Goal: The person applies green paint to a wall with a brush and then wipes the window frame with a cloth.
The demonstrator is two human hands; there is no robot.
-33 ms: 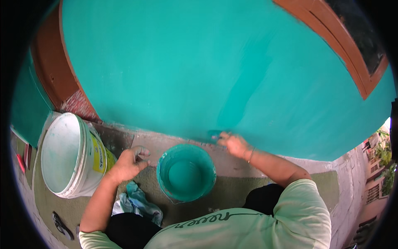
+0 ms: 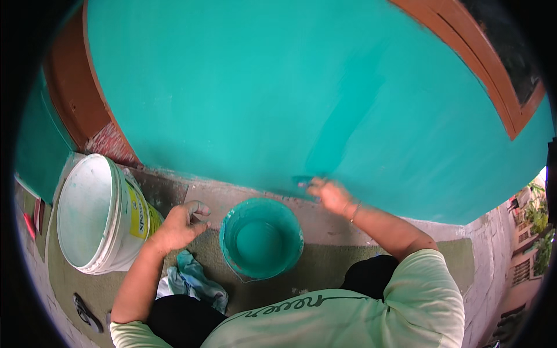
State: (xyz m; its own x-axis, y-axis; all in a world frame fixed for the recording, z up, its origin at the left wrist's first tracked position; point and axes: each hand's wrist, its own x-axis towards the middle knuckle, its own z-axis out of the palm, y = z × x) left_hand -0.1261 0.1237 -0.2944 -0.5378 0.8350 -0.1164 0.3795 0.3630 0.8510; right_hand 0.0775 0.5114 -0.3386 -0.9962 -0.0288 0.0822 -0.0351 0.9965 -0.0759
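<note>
My right hand (image 2: pixel 332 196) is at the foot of a teal wall (image 2: pixel 232 104), closed around a small teal-coated paintbrush (image 2: pixel 303 180); its shape is blurred and partly hidden by the fingers. A darker wet streak runs up the wall above it. Between my arms stands a bucket (image 2: pixel 293 238) with teal paint (image 2: pixel 259 242) in the bottom. Left of this bucket, my left hand (image 2: pixel 181 225) hovers with loosely bent fingers, thumb apart, holding nothing.
A large white bucket (image 2: pixel 87 214) with a yellow label stands at left. A paint-stained rag (image 2: pixel 194 281) lies by my left knee, and a dark sandal (image 2: pixel 86 313) rests at lower left. Brown frames (image 2: pixel 493 75) border the wall; a concrete ledge (image 2: pixel 203 197) runs along its base.
My right hand has shifted slightly to the right along the wall's lower edge with the paintbrush. My left hand stays nearly where it was.
</note>
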